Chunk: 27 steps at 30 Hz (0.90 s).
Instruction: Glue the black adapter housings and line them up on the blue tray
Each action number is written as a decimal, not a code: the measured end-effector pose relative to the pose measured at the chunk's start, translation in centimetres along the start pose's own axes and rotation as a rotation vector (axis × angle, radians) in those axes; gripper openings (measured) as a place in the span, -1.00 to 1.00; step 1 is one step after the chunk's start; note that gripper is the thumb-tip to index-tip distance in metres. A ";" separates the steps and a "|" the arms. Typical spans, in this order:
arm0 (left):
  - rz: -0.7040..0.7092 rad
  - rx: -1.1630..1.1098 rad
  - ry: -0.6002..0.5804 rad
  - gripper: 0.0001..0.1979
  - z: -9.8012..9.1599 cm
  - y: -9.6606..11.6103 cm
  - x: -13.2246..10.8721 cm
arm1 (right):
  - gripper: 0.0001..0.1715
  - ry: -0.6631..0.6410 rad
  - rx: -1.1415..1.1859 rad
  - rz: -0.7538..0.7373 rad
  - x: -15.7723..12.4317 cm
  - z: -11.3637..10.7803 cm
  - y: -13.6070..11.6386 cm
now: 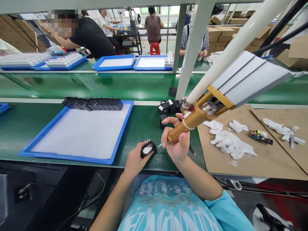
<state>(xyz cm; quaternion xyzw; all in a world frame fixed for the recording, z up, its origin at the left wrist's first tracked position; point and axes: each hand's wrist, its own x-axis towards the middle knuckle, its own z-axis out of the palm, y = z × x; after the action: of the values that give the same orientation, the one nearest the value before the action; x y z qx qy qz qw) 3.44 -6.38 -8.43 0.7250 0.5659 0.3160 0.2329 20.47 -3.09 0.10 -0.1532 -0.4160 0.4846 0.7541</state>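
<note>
Here, at a green counter [144, 128] on a factory line, a blue tray [67, 158] with a white liner lies to the left and a cardboard sheet [264, 160] to the right, strewn with white rags [231, 144]. A gold-barrelled tool [192, 120], joined to a white tube [240, 41] that runs up out of view, slants down across the scene. The right hand [176, 144] has its grip wrapped closed round the barrel's lower end. A row of black casings [93, 103] sits along the tray's far edge (more lie loose near the post beyond the hands). The left hand [136, 160] pinches a small black casing [147, 149], its grip shut on it, at the counter's near edge, just right of the tray. The tool's fine tip [160, 145] hangs just beside the casing, not visibly touching. By the look of it, the step in hand is bringing tip to casing. The next move calls for a steady left hand and a tip lined up with the casing's pale, open face.
</note>
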 end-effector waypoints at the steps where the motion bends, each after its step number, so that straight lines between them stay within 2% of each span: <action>1: 0.019 0.019 0.015 -0.65 0.2 0.5 0.0 | -0.56 0.006 -0.005 -0.001 0.0 0.0 0.0; 7: 0.157 0.030 0.092 -0.71 0.7 3.0 0.4 | -0.51 0.067 -0.030 -0.007 0.0 -0.4 -0.2; 10: 0.178 0.012 0.095 -0.72 0.8 3.5 0.4 | -0.57 0.064 -0.042 -0.016 0.0 -0.7 -0.4; 14: 0.144 0.001 0.096 -0.72 0.9 3.8 0.3 | -0.68 0.043 -0.067 -0.044 0.0 -0.8 -0.4; 19: 0.113 -0.001 0.106 -0.70 1.1 3.7 0.3 | -0.57 0.069 -0.117 -0.018 -0.1 -0.6 -0.5; 27: 0.025 0.033 0.124 -0.69 2.4 3.7 0.9 | -0.52 0.063 -0.112 -0.012 -0.2 -0.2 -0.3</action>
<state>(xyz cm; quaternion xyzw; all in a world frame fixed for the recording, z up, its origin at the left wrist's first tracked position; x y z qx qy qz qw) 7.81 -6.39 -7.34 0.7148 0.5753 0.3537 0.1813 20.78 -3.37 0.09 -0.2078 -0.4193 0.4510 0.7600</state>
